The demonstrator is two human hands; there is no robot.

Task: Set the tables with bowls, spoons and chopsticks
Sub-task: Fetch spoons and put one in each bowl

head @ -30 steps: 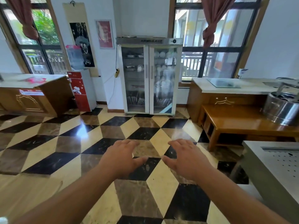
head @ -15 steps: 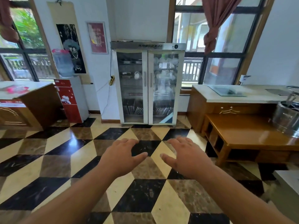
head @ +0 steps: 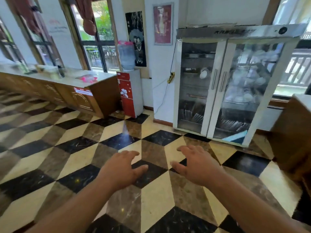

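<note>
Both hands reach forward, palms down, over the chequered floor [head: 67, 148]. The left hand [head: 120, 169] and the right hand [head: 198, 167] are apart, side by side. Their fingers are spread and loosely bent, and they hold nothing.

Beyond them, against the far wall, stands a cabinet [head: 217, 101] with two glass doors, both closed, and a pair of upright handles where the doors meet. White bowls [head: 204, 73] show dimly behind the glass on its upper shelves. The lower racks hold thin, closely packed things, too blurred to tell spoons from chopsticks.

Left of the cabinet a power strip [head: 171, 76] hangs on the wall by its cord. Further left stands a red-fronted dispenser [head: 130, 93] with a water bottle [head: 126, 55] upside down on top. Just beside it a long wooden bench [head: 94, 100] runs along the windows. On its pale top lie a pink packet [head: 87, 78] and a few small things too blurred to name.
</note>
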